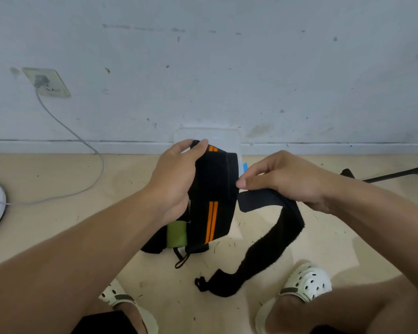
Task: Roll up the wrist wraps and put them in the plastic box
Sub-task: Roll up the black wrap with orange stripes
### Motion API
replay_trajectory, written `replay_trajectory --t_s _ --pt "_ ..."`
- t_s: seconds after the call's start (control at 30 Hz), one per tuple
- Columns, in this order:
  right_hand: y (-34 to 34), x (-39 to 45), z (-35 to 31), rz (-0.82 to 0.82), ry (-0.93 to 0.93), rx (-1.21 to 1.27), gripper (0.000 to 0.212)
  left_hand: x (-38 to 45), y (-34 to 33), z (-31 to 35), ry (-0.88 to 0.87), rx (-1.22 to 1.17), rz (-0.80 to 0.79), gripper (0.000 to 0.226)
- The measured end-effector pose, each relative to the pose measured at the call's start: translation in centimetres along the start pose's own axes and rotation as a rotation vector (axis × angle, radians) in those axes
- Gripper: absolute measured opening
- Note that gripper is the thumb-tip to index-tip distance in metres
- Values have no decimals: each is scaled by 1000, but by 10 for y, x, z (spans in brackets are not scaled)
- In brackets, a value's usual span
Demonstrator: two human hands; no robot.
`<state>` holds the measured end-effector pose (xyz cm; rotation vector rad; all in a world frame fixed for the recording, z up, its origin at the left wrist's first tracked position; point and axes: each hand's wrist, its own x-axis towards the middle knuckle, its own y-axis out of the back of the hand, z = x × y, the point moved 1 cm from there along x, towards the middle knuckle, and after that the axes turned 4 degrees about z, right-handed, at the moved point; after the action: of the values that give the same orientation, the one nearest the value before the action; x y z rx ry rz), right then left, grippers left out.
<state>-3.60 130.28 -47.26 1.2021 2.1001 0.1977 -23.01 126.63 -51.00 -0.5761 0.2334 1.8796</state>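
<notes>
Two hands (pixel 176 179) (pixel 285 179) — two wrist wraps (pixel 212 189) (pixel 270 237), one plastic box (pixel 227 138).

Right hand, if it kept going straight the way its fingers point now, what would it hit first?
The right hand points left, so it would probably meet the black wrist wrap with orange stripes held by the left hand. Depth is hard to judge from one view.

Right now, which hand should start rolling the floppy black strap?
The right hand, probably. It already pinches the plain black wrist wrap, whose loose tail trails onto the floor. The left hand is busy gripping the black wrist wrap with orange stripes.
</notes>
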Motion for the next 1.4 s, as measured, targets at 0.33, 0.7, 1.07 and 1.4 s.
replay_trajectory --t_s 0.33,0.7,1.07,1.4 --pt "7 5 -1 216 34 164 13 -13 -9 -12 140 61 -193 84" --pt "7 3 1 60 64 188 27 -11 -9 -9 -6 -77 -6 74" --pt "-8 5 4 417 244 316 17 -13 -12 -12 -33 -121 -34 69" --pt "-29 23 7 671 366 275 23 -23 -21 -16 -55 -221 -96 88"
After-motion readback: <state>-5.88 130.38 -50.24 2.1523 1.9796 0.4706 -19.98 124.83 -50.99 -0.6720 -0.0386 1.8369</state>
